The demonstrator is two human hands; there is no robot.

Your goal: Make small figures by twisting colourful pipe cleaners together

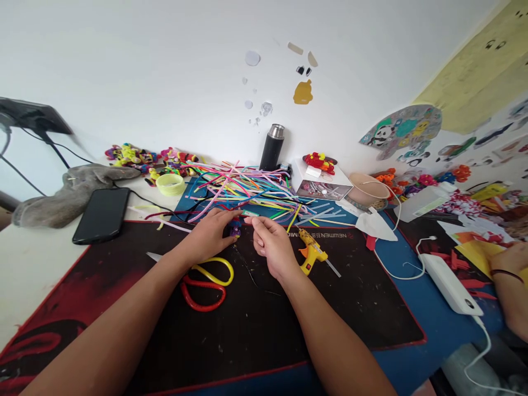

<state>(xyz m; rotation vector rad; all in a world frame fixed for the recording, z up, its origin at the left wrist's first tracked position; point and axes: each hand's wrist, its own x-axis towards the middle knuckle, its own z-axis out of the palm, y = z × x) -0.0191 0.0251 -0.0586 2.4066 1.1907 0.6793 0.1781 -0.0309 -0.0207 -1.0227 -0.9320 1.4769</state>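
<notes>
My left hand (210, 234) is closed around a small purple pipe-cleaner piece (235, 228) above the black mat (247, 324). My right hand (272, 242) pinches the end of a thin green pipe cleaner (249, 213) beside that piece, with its fingers curled. Both hands meet just in front of a heap of colourful pipe cleaners (243, 187). Scissors (206, 280) with yellow and red handles lie under my left wrist. A yellow glue gun (311, 252) rests just right of my right hand.
A black phone (102, 214) and a grey cloth (70, 192) lie at the left. At the back stand a black flask (272, 147), a yellow tape roll (170, 184) and finished pipe-cleaner figures (140, 157). A white power bank (447, 283) with cable lies right. Another person's arm (509, 275) is at the right edge.
</notes>
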